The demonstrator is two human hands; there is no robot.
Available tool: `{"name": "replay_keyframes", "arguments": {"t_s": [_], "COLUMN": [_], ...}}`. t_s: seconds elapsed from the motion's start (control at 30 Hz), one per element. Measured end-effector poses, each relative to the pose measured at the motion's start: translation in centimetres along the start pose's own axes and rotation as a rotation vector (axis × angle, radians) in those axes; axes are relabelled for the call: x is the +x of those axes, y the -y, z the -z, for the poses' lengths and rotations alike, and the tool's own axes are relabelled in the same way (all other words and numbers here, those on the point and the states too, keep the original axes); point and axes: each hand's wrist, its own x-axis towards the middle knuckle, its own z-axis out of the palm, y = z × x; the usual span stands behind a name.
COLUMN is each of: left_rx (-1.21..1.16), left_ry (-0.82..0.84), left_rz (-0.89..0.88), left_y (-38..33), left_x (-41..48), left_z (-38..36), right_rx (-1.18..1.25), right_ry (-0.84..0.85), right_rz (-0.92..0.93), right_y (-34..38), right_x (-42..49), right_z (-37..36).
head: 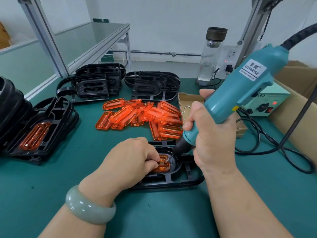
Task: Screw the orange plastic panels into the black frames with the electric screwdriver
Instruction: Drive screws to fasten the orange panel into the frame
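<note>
A white rectangular label (252,69) on the body of the teal plastic electric screwdriver (240,93), at two o'clock in the view, reads "KEENWISE" in dark capitals beneath two Chinese characters. The finer line under it is too small to read. At three o'clock, a pale green rectangular box (272,95) on the green table (51,186) carries the letters "LED" on its front.

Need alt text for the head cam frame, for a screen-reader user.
The right hand holds a teal electric screwdriver, its bit at an orange panel seated in a black frame, while the left hand holds the panel. Loose orange panels lie behind on the green table.
</note>
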Motion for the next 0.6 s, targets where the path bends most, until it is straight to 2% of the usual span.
{"name": "replay_keyframes", "arguments": {"t_s": [0.4, 0.6], "left_rx": [0.031, 0.031], "left_ry": [0.005, 0.006], "left_rz": [-0.013, -0.004], "left_y": [-0.3, -0.3], "left_x": [-0.2, 0.0], "left_z": [0.1, 0.1], "right_rx": [-0.189, -0.151], "right_ry": [0.429, 0.405], "right_rz": [-0.036, -0.064], "right_y": [-0.1, -0.1], "right_x": [0.0, 0.3], "right_z": [-2.5, -2.5]}}
